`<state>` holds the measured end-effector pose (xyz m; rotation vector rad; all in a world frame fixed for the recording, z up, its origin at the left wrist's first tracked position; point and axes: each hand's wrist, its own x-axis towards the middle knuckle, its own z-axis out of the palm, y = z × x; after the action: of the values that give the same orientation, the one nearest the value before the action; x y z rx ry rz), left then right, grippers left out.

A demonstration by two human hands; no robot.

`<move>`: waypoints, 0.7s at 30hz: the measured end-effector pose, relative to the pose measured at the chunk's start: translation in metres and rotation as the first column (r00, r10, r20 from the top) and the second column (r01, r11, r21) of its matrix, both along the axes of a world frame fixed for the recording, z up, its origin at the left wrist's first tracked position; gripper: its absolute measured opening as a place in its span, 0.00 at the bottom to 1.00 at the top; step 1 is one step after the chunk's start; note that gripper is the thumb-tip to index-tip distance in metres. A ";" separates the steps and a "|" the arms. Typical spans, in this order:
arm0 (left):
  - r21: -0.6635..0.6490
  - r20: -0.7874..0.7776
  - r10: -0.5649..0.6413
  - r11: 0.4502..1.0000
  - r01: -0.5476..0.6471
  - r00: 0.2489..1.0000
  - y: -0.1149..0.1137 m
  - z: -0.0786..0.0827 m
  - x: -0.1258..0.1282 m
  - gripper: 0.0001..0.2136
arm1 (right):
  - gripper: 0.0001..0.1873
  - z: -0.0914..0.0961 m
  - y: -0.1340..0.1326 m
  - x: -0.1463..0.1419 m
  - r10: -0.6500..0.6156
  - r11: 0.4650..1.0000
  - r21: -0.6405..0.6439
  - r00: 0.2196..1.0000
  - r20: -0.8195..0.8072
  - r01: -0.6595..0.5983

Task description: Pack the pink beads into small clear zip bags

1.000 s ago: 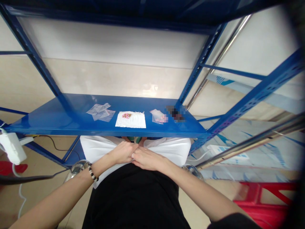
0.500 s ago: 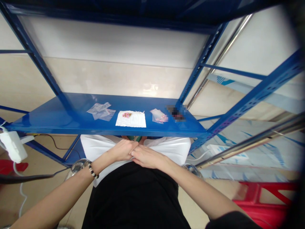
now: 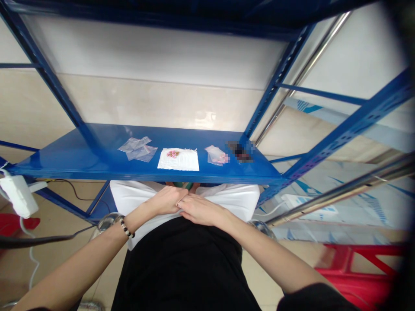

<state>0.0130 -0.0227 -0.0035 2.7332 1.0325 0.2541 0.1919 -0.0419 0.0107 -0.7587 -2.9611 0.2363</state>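
My left hand point(image 3: 169, 199), with a beaded bracelet point(image 3: 126, 226) on the wrist, rests on my lap with its fingers curled closed. Over its fingers lies my right hand point(image 3: 199, 210), closed around them; their tips are partly hidden. Both hands are apart from the blue shelf point(image 3: 181, 176) just beyond. On that shelf, a white sheet point(image 3: 186, 160) bears a small cluster of pink and gold pieces point(image 3: 171, 153). Clear zip bags point(image 3: 138, 149) lie to its left. To its right is another clear bag point(image 3: 215, 154) with pale pink contents.
A pixelated dark item point(image 3: 240, 151) sits at the shelf's right end. Blue uprights point(image 3: 272, 93) frame the shelf, with another shelf above. A white power strip point(image 3: 19, 196) hangs at left. Red plastic stools stand at both sides, one red stool point(image 3: 350, 263) at lower right.
The view has shifted very slightly. My hands stay clasped on my lap, and the things on the shelf have not moved.
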 end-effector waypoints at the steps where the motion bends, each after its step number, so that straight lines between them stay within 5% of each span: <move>1: 0.001 0.003 -0.005 1.000 0.005 1.000 0.000 0.000 0.000 0.03 | 0.05 0.000 0.000 0.000 0.003 1.000 0.001 1.000 -0.001 -0.003; 7: 0.011 0.007 0.003 1.000 -0.003 1.000 0.005 -0.002 -0.006 0.03 | 0.11 0.004 -0.001 0.004 0.000 1.000 -0.028 0.999 -0.038 -0.001; 14: -0.019 0.141 0.181 0.984 -0.180 0.973 0.019 -0.005 -0.024 0.02 | 0.25 0.017 0.002 0.012 0.013 0.999 0.053 0.975 -0.224 -0.001; 21: -0.303 0.558 0.337 0.933 -0.192 0.758 0.023 0.001 -0.021 0.14 | 0.17 0.009 0.020 0.013 -0.061 0.966 0.166 0.800 -0.596 0.197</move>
<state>-0.0080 -0.0001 -0.0029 2.0517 1.1521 0.9255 0.2054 -0.0221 0.0199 -0.6969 -2.2862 0.1020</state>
